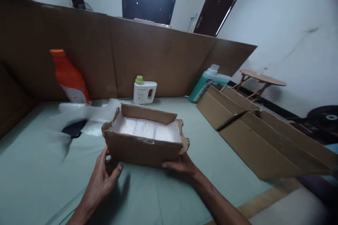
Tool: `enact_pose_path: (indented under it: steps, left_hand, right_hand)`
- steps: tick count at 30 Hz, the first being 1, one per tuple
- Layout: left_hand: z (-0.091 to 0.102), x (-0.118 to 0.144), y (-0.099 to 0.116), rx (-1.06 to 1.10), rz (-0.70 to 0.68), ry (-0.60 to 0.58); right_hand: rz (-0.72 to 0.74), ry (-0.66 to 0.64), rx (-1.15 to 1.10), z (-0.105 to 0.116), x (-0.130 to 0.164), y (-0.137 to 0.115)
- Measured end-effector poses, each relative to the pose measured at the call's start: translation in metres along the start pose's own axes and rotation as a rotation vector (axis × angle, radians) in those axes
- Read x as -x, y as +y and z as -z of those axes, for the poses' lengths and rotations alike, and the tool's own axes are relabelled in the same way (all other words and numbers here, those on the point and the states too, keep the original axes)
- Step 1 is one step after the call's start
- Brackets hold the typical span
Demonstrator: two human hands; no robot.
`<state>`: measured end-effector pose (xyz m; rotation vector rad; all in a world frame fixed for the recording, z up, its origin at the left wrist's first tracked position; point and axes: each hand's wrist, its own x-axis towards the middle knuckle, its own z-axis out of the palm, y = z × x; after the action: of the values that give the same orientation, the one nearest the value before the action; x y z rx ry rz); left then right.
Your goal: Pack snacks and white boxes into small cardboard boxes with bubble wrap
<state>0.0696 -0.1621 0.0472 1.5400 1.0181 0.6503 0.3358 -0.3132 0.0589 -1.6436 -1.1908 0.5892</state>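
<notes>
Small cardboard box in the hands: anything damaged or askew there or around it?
Yes. The small cardboard box has ragged, torn flap edges, worst at its right corner; bubble wrap fills it. The left hand and right hand steady it. Behind, loose plastic wrap lies crumpled.

Both forearms and hands, left hand [101, 181] and right hand [182, 165], seemingly bare, unsleeved.

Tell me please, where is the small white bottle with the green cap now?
In the head view, the small white bottle stands upright at the middle back of the green-covered surface, against the cardboard wall, behind the open cardboard box near both hands.
</notes>
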Motion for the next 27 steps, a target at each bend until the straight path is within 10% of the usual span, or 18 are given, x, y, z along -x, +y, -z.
enact_pose_path:
  steps: [5,15,27]
  left_hand:
    - [-0.033,-0.021,0.001,0.031,-0.106,-0.035]
    - [-0.043,-0.033,-0.071,-0.369,-0.567,-0.107]
    - [-0.048,-0.031,-0.068,-0.470,-0.786,-0.084]
  right_hand:
    - [0.069,0.245,0.008,0.018,-0.008,0.019]
    - [-0.096,1.019,0.340,0.158,-0.068,0.085]
    - [-0.222,1.135,0.536,0.177,-0.060,0.094]
